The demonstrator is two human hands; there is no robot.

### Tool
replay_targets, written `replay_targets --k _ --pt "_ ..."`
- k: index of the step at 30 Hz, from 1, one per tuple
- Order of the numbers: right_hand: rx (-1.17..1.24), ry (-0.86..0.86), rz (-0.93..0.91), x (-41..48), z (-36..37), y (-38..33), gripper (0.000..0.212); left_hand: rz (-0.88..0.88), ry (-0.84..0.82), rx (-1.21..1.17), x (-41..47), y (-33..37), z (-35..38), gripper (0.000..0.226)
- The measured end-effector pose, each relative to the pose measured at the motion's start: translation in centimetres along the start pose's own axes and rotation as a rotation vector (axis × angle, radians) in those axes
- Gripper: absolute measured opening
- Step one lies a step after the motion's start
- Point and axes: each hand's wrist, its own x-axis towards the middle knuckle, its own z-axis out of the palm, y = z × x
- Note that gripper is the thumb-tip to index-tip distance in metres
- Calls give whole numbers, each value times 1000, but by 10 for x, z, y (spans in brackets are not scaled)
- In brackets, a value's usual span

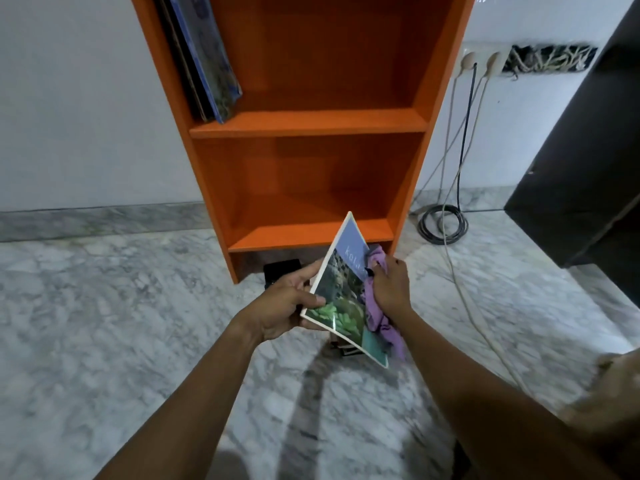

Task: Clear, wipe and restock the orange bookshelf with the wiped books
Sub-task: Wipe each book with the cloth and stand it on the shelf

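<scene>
The orange bookshelf point(308, 123) stands against the white wall. A few thin blue-covered books point(204, 57) lean at the left of its upper shelf; the lower shelf holds nothing. My left hand point(287, 303) grips the left edge of a glossy book point(341, 299) with a blue and green landscape cover, held tilted in front of the shelf's foot. My right hand point(389, 289) holds a purple cloth point(381, 317) pressed against the book's right side. Under the book, a small stack of dark books point(346, 349) on the floor is mostly hidden.
A dark object point(282, 270) sits on the marble floor point(121, 323) at the shelf's base. Cables point(443, 223) hang from wall sockets point(481, 62) and coil on the floor to the right. Dark furniture point(588, 161) stands at the far right.
</scene>
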Motion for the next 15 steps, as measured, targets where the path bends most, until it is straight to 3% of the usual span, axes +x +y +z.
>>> replay_targets --k 5,7,9,12,15 --pt "138 108 284 -22 -19 16 17 6 46 10 -10 10 3 73" --pt "135 230 279 -21 -28 6 18 6 78 14 -10 12 2 72" --pt "126 259 122 -18 -30 -18 22 7 67 28 -8 14 3 72" --pt "92 136 -226 -19 -20 -55 23 11 -2 81 0 16 11 73" --pt "167 -44 -324 -39 -12 -86 25 39 1 103 7 19 19 69"
